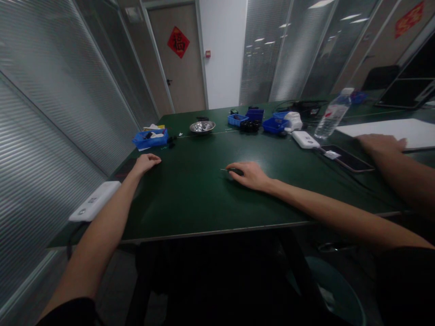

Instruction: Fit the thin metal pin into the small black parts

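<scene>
Right hand (248,175): its grip held a dark tool (238,172).
Left hand (147,161): lay on the green bench (190,203), near a blue tray (154,141).
Shiny bowl (203,128): sat farther back.

The right hand (249,175) hides part of the slim dark-handled tool (236,172); its thin metal tip (223,170) is too small to identify. Beyond the grip, the contents of the round silvery metal bowl (203,132) blur; right of the grip, the frame crops another person's bare forearm (408,176) and a flat white panel (419,129).

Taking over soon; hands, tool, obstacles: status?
Right hand: gripping black-handled tool, likely screwdriver. Left hand: near blue tray, nothing visible in grip. Metal bowl: beyond both hands.
</scene>
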A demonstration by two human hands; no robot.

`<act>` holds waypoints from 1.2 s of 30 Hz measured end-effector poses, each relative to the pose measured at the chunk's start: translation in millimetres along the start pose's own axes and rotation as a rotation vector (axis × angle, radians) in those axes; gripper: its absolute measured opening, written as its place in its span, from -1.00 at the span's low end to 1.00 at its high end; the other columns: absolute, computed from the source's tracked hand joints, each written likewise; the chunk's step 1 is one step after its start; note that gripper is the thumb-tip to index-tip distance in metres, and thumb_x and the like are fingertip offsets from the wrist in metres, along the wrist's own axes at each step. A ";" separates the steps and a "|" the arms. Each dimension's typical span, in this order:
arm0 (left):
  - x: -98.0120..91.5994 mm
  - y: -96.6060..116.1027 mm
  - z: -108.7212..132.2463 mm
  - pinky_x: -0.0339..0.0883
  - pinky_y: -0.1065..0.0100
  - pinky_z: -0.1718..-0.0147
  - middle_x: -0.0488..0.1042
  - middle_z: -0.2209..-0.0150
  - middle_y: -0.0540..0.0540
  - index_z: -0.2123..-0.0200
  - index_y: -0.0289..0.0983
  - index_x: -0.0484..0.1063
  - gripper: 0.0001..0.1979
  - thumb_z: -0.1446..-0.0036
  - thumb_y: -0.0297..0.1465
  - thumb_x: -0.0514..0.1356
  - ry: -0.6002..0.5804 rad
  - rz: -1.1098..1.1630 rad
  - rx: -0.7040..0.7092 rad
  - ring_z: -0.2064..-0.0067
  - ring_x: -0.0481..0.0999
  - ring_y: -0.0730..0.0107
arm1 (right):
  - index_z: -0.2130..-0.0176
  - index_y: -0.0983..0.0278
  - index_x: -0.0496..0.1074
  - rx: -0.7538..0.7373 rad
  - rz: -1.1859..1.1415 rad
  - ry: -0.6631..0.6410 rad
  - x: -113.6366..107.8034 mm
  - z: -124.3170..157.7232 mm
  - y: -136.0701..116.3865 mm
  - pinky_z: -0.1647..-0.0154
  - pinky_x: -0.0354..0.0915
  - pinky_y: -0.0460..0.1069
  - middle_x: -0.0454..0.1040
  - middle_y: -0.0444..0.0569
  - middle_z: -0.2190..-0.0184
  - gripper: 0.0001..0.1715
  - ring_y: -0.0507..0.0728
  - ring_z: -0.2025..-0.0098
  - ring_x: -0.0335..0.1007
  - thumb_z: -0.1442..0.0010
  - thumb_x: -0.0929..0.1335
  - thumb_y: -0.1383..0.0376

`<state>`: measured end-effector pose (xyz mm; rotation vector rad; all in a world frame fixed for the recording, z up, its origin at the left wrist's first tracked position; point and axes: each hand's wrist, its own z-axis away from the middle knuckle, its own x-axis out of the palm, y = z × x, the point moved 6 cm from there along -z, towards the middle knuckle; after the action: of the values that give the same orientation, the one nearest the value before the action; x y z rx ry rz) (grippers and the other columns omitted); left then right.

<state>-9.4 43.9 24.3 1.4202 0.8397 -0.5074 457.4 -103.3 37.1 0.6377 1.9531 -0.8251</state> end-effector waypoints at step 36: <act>-4.6 26.1 15.6 0.48 0.27 0.09 0.71 0.19 -0.13 0.17 -0.20 0.69 -0.80 -0.11 -0.33 0.41 0.051 -0.392 0.233 0.13 0.67 0.15 | -0.20 0.22 0.54 -0.010 0.013 -0.006 2.1 -0.5 1.9 0.08 0.42 0.06 0.66 0.02 -0.03 -0.54 0.20 0.10 0.61 -0.47 0.29 0.11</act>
<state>10.5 30.9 43.8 1.4886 1.1379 -0.8938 457.4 -101.4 34.9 0.6407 1.9444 -0.8072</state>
